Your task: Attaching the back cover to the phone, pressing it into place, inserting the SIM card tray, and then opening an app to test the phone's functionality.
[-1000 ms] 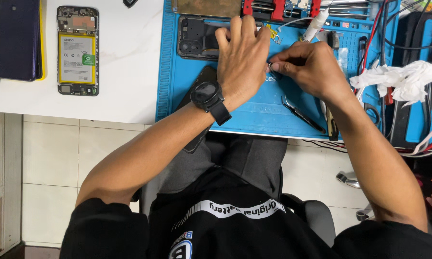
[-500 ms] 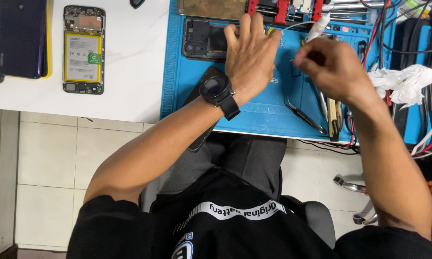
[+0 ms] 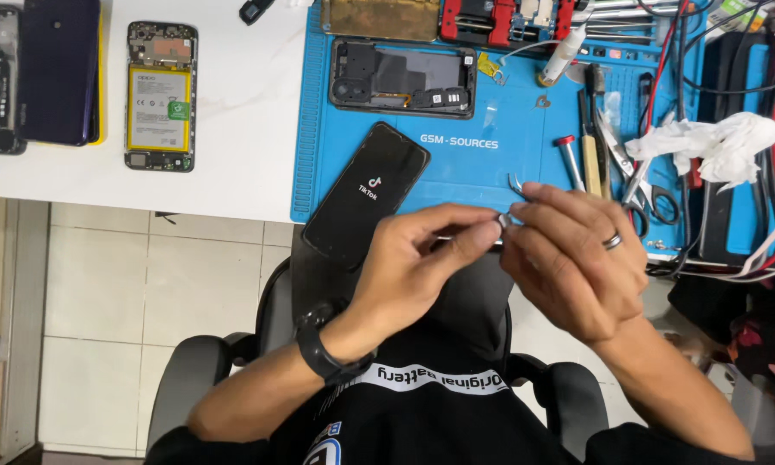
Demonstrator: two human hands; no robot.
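Both of my hands meet in front of my chest, just off the near edge of the blue work mat. My left hand, with a black watch on its wrist, pinches a small shiny metal part at its fingertips. My right hand, wearing a ring, grips thin curved tweezers whose hooked tip sticks up above the fingers. The two sets of fingertips touch at the small part. A black phone with a lit screen lies slanted on the mat's near left corner, just left of my hands.
An opened black phone body lies at the back of the mat. On the white table rest an opened phone with a yellow battery and a purple phone. Hand tools, crumpled tissue and cables crowd the right.
My left hand lifted off the opened phone at the back of the mat and came toward me. My right hand came back too, and both now meet at the mat's near edge.
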